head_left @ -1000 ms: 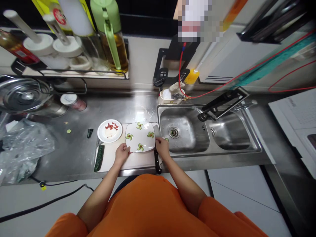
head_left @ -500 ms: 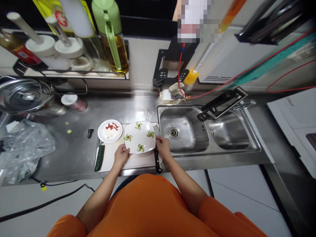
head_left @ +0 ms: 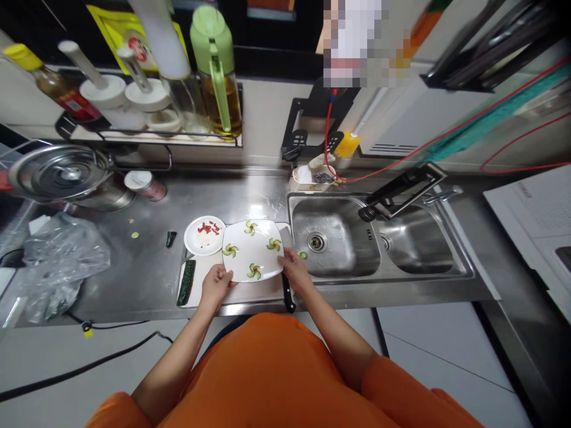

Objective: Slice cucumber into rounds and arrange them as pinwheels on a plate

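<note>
A white squarish plate (head_left: pixel 253 245) with several green pinwheels of cucumber slices, each with a red centre, is held between my hands over the cutting board (head_left: pixel 250 292). My left hand (head_left: pixel 216 284) pinches its lower left edge, and my right hand (head_left: pixel 293 267) grips its right edge. Partly under the plate lies a knife, its black handle (head_left: pixel 289 297) pointing toward me. On the board's left side rests a length of cucumber (head_left: pixel 186 283). A small white plate (head_left: pixel 191 242) with red bits stands behind it, partly overlapped by the held plate.
A double steel sink (head_left: pixel 339 238) is at the right, with a black faucet (head_left: pixel 392 193) over it. A cucumber end (head_left: pixel 171 239), a can (head_left: pixel 146 185), a plastic bag (head_left: pixel 66 255) and a lidded pot (head_left: pixel 66 172) are on the left. Seasoning bottles stand on a rack (head_left: pixel 156 139).
The view has shifted slightly, so the counter things appear further right. The held plate looks a little larger, as if raised or tilted toward me. Both hands keep their grip.
</note>
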Demonstrator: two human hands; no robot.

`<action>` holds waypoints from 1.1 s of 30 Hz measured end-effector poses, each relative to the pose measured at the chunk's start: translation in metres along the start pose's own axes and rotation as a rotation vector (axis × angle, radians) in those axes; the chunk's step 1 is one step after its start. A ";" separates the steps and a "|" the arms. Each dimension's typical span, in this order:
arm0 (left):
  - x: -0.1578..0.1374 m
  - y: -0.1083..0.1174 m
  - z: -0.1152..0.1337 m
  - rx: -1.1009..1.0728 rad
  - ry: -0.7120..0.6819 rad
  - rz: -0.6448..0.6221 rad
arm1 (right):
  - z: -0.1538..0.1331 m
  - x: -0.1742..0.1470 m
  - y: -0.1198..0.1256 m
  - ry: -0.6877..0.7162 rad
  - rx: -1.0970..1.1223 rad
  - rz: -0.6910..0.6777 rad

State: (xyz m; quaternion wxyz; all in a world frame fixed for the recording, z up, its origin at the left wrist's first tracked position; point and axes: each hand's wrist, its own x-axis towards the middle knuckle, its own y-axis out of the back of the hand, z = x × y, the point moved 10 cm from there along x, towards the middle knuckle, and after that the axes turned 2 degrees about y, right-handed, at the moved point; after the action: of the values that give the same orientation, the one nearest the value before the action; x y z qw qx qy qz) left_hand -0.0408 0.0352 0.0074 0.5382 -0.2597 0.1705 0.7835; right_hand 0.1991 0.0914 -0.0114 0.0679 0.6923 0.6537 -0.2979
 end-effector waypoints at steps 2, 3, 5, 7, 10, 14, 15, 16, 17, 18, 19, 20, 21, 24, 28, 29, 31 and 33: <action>-0.003 0.002 -0.002 -0.012 0.014 0.006 | 0.010 -0.005 -0.015 -0.071 0.121 -0.072; -0.004 0.003 -0.002 -0.015 0.018 0.007 | 0.014 -0.007 -0.021 -0.096 0.165 -0.096; -0.006 0.004 -0.003 -0.019 0.019 0.002 | 0.022 -0.010 -0.028 -0.136 0.223 -0.118; -0.008 0.005 -0.004 -0.017 0.015 -0.003 | 0.029 -0.011 -0.031 -0.157 0.252 -0.118; -0.011 0.007 -0.005 -0.011 0.015 -0.009 | 0.032 -0.011 -0.030 -0.149 0.248 -0.102; -0.016 0.003 -0.002 0.006 0.012 -0.032 | 0.026 -0.011 -0.029 -0.113 0.179 -0.106; -0.017 0.000 0.001 0.010 0.009 -0.048 | 0.023 -0.012 -0.028 -0.106 0.166 -0.102; -0.019 -0.004 0.003 0.013 0.008 -0.070 | 0.019 -0.012 -0.026 -0.099 0.160 -0.095; -0.020 -0.008 0.005 0.015 0.010 -0.095 | 0.014 -0.012 -0.024 -0.093 0.164 -0.086; -0.021 -0.012 0.007 0.014 0.018 -0.120 | 0.008 -0.013 -0.020 -0.090 0.173 -0.081; -0.022 -0.015 0.008 0.011 0.028 -0.143 | 0.002 -0.014 -0.016 -0.090 0.178 -0.087; -0.022 -0.016 0.008 0.008 0.037 -0.161 | -0.005 -0.015 -0.011 -0.090 0.176 -0.096; -0.022 -0.016 0.008 0.009 0.045 -0.176 | -0.014 -0.017 -0.002 -0.081 0.171 -0.100; -0.018 -0.007 0.007 0.045 0.039 -0.191 | -0.039 -0.027 0.038 -0.091 0.108 -0.108; -0.013 0.011 0.003 0.141 0.014 -0.173 | -0.062 -0.056 0.127 -0.195 -0.014 -0.042; -0.013 0.014 0.002 0.158 0.011 -0.171 | -0.064 -0.067 0.151 -0.240 -0.050 -0.030; -0.014 0.017 0.000 0.182 0.009 -0.170 | -0.066 -0.092 0.199 -0.332 -0.133 -0.011; -0.016 0.018 0.000 0.199 0.007 -0.173 | -0.060 -0.125 0.242 -0.460 -0.224 -0.009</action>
State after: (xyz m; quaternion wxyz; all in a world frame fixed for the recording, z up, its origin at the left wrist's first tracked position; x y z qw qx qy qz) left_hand -0.0526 0.0168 0.0166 0.6261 -0.2215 0.2265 0.7125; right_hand 0.4509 -0.0206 0.0284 0.2897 0.5918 0.6529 -0.3736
